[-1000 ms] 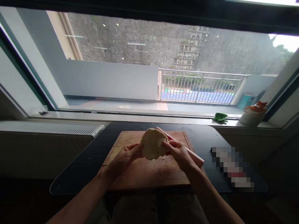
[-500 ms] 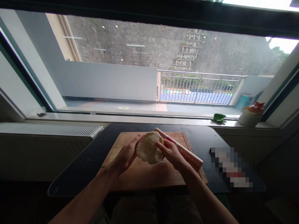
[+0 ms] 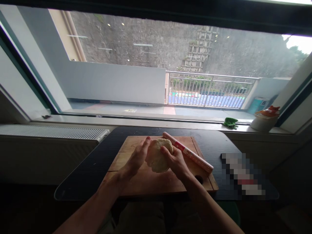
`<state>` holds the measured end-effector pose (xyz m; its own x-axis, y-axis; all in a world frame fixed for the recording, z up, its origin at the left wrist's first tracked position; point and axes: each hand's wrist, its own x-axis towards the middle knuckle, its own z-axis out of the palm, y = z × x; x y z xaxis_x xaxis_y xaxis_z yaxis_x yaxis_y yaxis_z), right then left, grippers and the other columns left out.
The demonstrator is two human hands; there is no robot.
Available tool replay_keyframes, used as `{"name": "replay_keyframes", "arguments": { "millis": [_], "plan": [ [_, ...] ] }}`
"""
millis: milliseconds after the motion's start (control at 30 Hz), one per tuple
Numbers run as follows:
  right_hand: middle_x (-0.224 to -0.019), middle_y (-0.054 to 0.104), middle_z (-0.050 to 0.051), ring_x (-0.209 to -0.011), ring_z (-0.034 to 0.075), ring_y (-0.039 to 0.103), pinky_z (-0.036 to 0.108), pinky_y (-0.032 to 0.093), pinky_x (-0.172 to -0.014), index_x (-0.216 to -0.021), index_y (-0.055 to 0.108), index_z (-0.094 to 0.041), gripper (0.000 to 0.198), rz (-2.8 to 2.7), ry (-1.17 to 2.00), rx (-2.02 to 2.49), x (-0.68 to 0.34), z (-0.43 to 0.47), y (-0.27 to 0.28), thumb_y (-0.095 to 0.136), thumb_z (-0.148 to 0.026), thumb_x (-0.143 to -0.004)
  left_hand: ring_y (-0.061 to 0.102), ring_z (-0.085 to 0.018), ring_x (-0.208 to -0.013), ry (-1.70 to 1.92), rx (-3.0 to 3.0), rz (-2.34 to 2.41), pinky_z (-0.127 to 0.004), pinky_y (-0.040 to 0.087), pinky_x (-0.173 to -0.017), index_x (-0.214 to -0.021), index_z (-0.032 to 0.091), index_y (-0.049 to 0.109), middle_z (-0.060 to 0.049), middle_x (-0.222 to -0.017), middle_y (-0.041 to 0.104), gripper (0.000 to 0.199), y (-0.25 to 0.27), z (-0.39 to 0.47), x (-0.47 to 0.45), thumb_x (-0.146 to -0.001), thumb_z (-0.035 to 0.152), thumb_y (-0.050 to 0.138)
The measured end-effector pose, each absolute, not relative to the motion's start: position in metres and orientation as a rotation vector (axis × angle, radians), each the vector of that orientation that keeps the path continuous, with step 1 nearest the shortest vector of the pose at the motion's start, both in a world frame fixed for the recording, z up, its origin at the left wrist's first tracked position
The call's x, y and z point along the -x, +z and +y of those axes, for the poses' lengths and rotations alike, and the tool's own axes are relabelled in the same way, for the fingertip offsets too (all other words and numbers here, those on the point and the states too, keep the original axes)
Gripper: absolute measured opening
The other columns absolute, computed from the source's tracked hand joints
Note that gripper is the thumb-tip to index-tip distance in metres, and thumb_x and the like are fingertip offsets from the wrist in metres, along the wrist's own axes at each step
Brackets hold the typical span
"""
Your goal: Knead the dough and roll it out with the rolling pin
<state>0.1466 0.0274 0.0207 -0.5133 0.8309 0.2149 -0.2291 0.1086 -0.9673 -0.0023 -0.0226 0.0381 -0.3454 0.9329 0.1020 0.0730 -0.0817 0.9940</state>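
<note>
In the head view, a flattened round of dough point(image 3: 158, 161) is held up above the middle of a wooden board point(image 3: 156, 185), with its broad face turned toward the camera and its rim left uneven. By the right hand point(image 3: 175, 159) it is pinched at the upper right: the thumb is pressed on the near face, and the other fingers are mostly hidden behind the dough and the hand. The left hand point(image 3: 137, 154) is placed at the opposite edge, with its fingers straightened and extended upward rather than curled round; whether any weight is borne by it cannot be told.

A wrapped tube point(image 3: 188, 152) with a red band is laid slantwise across the right part of the board, beyond the right hand. The board is supported by a dark table point(image 3: 83, 177), on whose right side a blurred-out object point(image 3: 243, 177) is seen. On the windowsill point(image 3: 146, 123), a green item point(image 3: 230, 123) is set near a pale pot point(image 3: 263, 125) topped with something orange. To the left, a radiator point(image 3: 53, 132) is mounted below the sill.
</note>
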Motion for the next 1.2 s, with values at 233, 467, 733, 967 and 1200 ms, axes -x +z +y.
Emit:
{"name": "replay_keyframes", "arguments": {
  "millis": [233, 467, 733, 967, 1200],
  "plan": [
    [-0.069, 0.064, 0.004, -0.059, 0.012, 0.055, 0.021, 0.04, -0.055, -0.08, 0.064, -0.015, 0.051, -2.149, 1.245, 0.881, -0.179, 0.036, 0.028, 0.036, -0.057, -0.087, 0.061, -0.018, -0.08, 1.118, -1.249, 1.344, -0.027, 0.049, -0.068, -0.105, 0.013, 0.061, -0.008, -0.093, 0.066, 0.044, 0.036, -0.035, 0.025, -0.075, 0.046, 0.06],
    [-0.063, 0.063, 0.003, -0.054, 0.012, 0.052, 0.023, 0.03, -0.054, -0.065, 0.062, -0.018, 0.039, -2.436, 0.457, 1.218, -0.199, 0.045, 0.032, 0.04, -0.039, -0.089, 0.055, -0.024, -0.107, 1.02, -1.819, 1.987, -0.038, 0.042, -0.095, -0.124, 0.016, 0.051, -0.011, -0.115, 0.061, 0.052, 0.03, -0.011, 0.023, -0.078, 0.039, 0.055],
    [-0.072, 0.065, -0.002, -0.066, 0.012, 0.056, 0.022, 0.031, -0.06, -0.082, 0.063, -0.022, 0.015, -2.248, 0.413, 1.212, -0.213, 0.058, 0.026, 0.051, -0.031, -0.085, 0.022, -0.028, -0.136, 0.393, -2.254, 2.108, -0.054, 0.015, -0.11, -0.137, 0.021, 0.037, -0.009, -0.146, 0.03, 0.059, 0.006, -0.019, -0.027, -0.09, 0.053, 0.022],
    [-0.081, 0.062, 0.002, -0.075, 0.015, 0.054, 0.024, 0.031, -0.065, -0.078, 0.061, -0.022, 0.032, -2.28, 0.07, 1.265, -0.224, 0.066, 0.033, 0.039, -0.041, -0.091, 0.016, -0.024, -0.138, 0.35, -2.148, 2.253, -0.05, 0.008, -0.112, -0.141, 0.017, 0.03, -0.009, -0.148, 0.027, 0.068, 0.013, -0.008, -0.036, -0.088, 0.059, 0.016],
    [-0.105, 0.057, 0.008, -0.095, 0.018, 0.052, 0.025, 0.034, -0.076, -0.102, 0.059, -0.019, 0.027, -2.412, 0.073, 1.327, -0.236, 0.075, 0.019, 0.047, -0.039, -0.088, 0.018, -0.026, -0.137, 0.425, -2.094, 2.101, -0.05, 0.014, -0.111, -0.14, 0.014, 0.03, -0.011, -0.148, 0.026, 0.078, 0.013, -0.007, -0.029, -0.083, 0.067, 0.024]
  ]
}}
